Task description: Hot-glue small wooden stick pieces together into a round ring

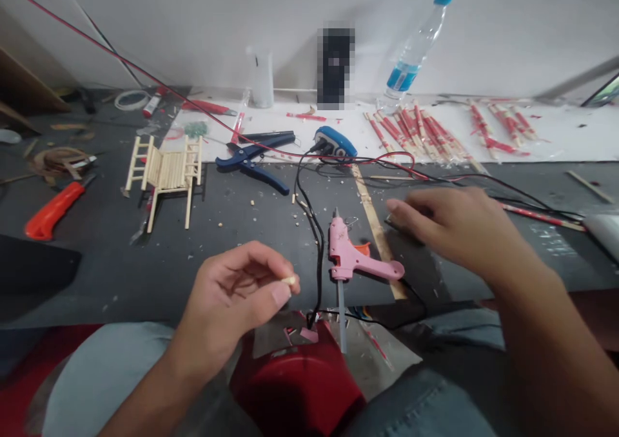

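My left hand (242, 289) is closed in a pinch, thumb and forefinger on a short pale wooden stick piece (289, 280) above the table's near edge. My right hand (442, 227) is low over the table to the right, its thumb pointing left and its other fingers curled under out of sight; whether it holds anything is hidden. Between the hands lies a pink glue gun (344, 250), nozzle pointing away, with a clear glue stick (341, 314) sticking out of its back. A miniature chair made of wooden sticks (169, 169) stands at the left.
Blue-handled cutters (254, 166) and a blue power socket (335, 144) lie farther back. Red-wrapped stick bundles (420, 131) and a water bottle (411, 63) are at the back right. An orange-handled tool (55, 211) lies left. Black cables (316, 231) cross the table; a red bin (294, 379) is below.
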Motion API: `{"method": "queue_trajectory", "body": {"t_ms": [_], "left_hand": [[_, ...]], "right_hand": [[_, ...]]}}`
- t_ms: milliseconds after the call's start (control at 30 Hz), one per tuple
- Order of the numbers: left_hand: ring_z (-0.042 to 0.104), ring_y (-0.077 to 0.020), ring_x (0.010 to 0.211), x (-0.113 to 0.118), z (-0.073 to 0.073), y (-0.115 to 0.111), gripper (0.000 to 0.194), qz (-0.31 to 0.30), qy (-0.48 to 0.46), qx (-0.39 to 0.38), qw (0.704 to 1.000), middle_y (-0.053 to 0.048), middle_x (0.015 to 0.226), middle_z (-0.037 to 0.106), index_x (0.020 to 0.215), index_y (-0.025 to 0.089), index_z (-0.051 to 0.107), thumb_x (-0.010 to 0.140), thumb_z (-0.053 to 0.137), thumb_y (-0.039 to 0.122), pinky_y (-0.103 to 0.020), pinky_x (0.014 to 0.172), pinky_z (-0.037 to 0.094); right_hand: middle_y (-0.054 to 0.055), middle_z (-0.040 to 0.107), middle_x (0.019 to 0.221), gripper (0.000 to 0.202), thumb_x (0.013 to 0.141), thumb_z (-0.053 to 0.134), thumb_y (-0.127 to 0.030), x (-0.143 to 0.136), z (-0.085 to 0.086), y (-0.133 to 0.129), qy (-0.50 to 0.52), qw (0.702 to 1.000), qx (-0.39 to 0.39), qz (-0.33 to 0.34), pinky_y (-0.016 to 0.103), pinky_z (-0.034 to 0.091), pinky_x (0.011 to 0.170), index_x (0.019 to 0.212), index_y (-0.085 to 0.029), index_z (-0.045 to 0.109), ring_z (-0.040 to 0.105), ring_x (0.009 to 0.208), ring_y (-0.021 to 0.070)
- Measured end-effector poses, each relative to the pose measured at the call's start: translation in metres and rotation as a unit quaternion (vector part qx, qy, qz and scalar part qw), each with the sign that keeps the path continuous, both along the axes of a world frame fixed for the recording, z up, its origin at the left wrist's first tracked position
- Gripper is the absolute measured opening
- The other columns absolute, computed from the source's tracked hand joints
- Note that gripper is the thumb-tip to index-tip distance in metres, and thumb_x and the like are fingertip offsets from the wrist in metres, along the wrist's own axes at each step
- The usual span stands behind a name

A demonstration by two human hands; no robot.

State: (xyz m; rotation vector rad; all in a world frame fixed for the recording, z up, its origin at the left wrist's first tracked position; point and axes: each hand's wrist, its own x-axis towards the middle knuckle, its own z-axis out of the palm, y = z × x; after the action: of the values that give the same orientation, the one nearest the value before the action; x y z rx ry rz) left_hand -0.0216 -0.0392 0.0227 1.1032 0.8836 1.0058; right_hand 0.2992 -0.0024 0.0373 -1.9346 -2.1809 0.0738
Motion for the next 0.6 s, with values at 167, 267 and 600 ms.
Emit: {"method": "queue_trajectory", "body": {"t_ms": [167, 267, 600], "left_hand": [[0.074, -0.0098, 0.072, 0.016, 0.019, 0.008, 0.019, 0.048, 0.013, 0.041, 0.998, 0.006, 0.075, 0.078, 0.086, 0.031, 0.083, 0.082, 0.084, 0.013, -0.016, 0.066, 0.058], [0.074, -0.0084, 0.074, 0.032, 0.027, 0.011, 0.024, 0.055, 0.019, 0.073, 0.996, 0.007, 0.078, 0.080, 0.084, 0.032, 0.083, 0.083, 0.080, 0.008, -0.015, 0.071, 0.058], [0.073, -0.0075, 0.079, 0.045, 0.009, 0.022, 0.018, 0.044, 0.023, 0.072, 0.996, 0.007, 0.083, 0.078, 0.088, 0.031, 0.081, 0.087, 0.080, 0.013, -0.014, 0.076, 0.057]], "right_hand": [[0.014, 0.078, 0.092, 0.031, 0.096, 0.054, -0.046, 0.041, -0.038, -0.002, 0.009, 0.994, -0.106, 0.000, 0.036, 0.038, 0.068, 0.094, -0.020, 0.072, 0.067, 0.080, 0.0297], [0.011, 0.071, 0.076, 0.022, 0.092, 0.055, -0.038, 0.039, -0.044, -0.003, 0.019, 0.996, -0.079, -0.035, 0.036, 0.034, 0.064, 0.079, -0.023, 0.064, 0.060, 0.068, 0.0268], [0.014, 0.075, 0.102, 0.035, 0.106, 0.040, -0.043, 0.057, -0.033, -0.007, 0.075, 0.996, -0.048, -0.007, 0.044, 0.051, 0.084, 0.110, -0.019, 0.065, 0.071, 0.094, 0.0321]]}}
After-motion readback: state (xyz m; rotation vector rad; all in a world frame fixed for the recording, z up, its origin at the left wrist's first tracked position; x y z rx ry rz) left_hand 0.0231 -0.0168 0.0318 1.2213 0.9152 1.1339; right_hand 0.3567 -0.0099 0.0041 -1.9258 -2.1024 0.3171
